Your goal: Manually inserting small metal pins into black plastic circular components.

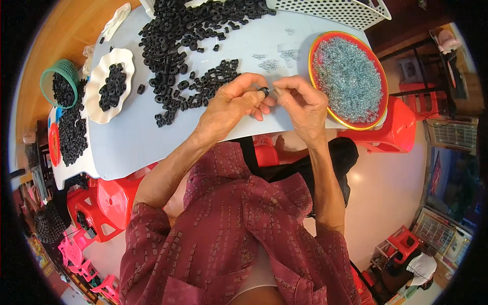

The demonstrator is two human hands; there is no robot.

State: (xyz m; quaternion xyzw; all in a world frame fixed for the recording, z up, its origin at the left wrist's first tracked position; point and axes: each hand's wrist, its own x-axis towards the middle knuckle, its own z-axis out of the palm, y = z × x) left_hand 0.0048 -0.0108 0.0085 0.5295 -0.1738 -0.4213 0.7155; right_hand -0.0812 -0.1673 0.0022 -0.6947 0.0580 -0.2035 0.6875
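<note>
My left hand (227,105) pinches a small black plastic part (263,92) between thumb and fingers, just above the table's near edge. Close beside it, my right hand (306,105) has thumb and forefinger pressed together; whatever lies between them is too small to make out. Loose black parts (168,61) like the held one spread in a large heap over the left and middle of the table. To the right, a red round tray (311,76) with a yellow rim holds a mass of small clear bluish pieces (348,76).
A white wavy-edged plate (92,96) and a green basket (44,84) with black parts stand at the left. Small clear pieces (268,65) lie in groups near the tray. At the back right is a white perforated basket (335,12). Red stools (394,129) stand around the table.
</note>
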